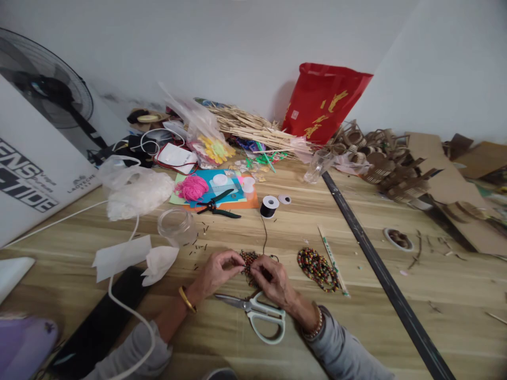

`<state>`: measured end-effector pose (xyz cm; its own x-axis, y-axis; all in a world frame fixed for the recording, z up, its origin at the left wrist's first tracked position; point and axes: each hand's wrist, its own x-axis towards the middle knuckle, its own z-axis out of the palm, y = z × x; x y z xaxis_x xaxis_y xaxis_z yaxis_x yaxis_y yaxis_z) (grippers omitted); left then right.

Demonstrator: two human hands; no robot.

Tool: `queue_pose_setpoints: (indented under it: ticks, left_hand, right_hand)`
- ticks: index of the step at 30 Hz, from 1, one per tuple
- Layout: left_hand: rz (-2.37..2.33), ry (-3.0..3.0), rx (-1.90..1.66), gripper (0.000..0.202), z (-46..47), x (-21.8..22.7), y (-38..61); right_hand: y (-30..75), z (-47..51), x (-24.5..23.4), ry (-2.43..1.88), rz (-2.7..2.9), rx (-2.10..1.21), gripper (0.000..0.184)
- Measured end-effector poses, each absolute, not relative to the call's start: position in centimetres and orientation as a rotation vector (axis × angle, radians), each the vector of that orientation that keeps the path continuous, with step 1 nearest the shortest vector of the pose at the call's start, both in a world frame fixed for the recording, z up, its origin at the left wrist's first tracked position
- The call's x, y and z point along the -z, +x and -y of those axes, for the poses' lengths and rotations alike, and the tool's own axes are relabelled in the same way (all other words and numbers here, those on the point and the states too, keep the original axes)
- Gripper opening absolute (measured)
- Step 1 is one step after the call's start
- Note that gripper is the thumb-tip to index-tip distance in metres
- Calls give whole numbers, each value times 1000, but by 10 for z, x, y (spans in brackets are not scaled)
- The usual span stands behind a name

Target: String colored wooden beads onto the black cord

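Observation:
A small heap of dark multicoloured beads (249, 258) lies on the wooden table between my hands. My left hand (222, 270) pinches thumb and forefinger at its left edge; what sits in the fingertips is too small to make out. Bent over the right side of the heap, my right hand (272, 279) has its fingers closed where a thin black cord (264, 232) runs in. That cord comes from a black-wound spool (269, 207) standing behind. Just below my right hand lie white-handled scissors (266, 316), their blades pointing left. A coiled bead strand (317, 269) rests to the right.
Green-handled pruners (217, 207) lie on coloured paper beside pink yarn (191, 188). A clear jar (174, 227) stands left, near scattered dark bits. A black strip (380, 269) crosses the table at right. Sticks, a red bag (322, 100) and small woven baskets (356, 140) line the back.

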<state>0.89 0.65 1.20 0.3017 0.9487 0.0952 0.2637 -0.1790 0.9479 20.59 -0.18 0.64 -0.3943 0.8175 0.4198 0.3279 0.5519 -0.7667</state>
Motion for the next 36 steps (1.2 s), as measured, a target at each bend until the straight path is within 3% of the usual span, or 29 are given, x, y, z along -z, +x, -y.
queue_pose_setpoints:
  ticks: [36]
  left_hand:
    - [-1078,1678,-956,9,-7,-13,8]
  right_hand:
    - [207,2,-5,-945,1968,-769,15]
